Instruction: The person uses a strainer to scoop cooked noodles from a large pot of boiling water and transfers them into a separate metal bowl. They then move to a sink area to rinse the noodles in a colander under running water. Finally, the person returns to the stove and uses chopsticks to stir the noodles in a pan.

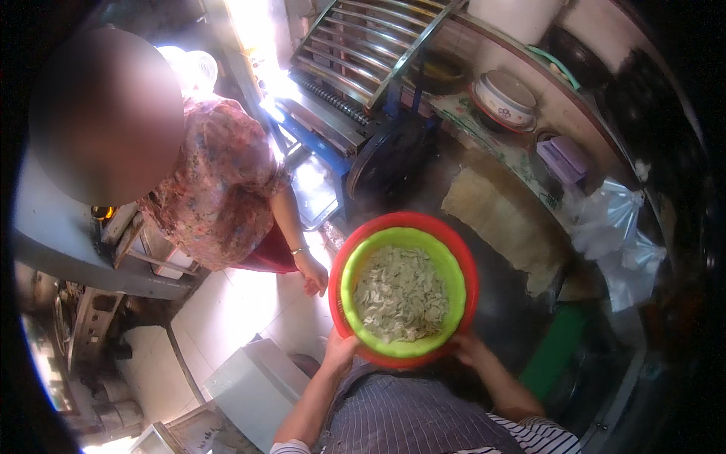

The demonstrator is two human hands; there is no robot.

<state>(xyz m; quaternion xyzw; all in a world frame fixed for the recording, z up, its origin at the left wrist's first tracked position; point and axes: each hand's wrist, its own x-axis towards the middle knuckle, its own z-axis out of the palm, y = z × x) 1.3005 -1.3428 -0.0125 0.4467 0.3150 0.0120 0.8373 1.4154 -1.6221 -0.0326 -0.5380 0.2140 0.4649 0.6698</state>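
Observation:
My left hand grips the lower left rim of a red basin, and my right hand holds its lower right side. The right fingers are partly hidden beneath the rim. Nested inside the red basin sits a lime-green bowl with a scalloped rim. A heap of small, flat, pale grey-green pieces fills its bottom; I cannot tell what they are. Both vessels are held in front of my striped apron.
A person in a floral top stands at the left, one hand close to the basin. Ahead are a metal rack and a dark round pan. A counter at the right carries a white bowl, a purple container and plastic bags.

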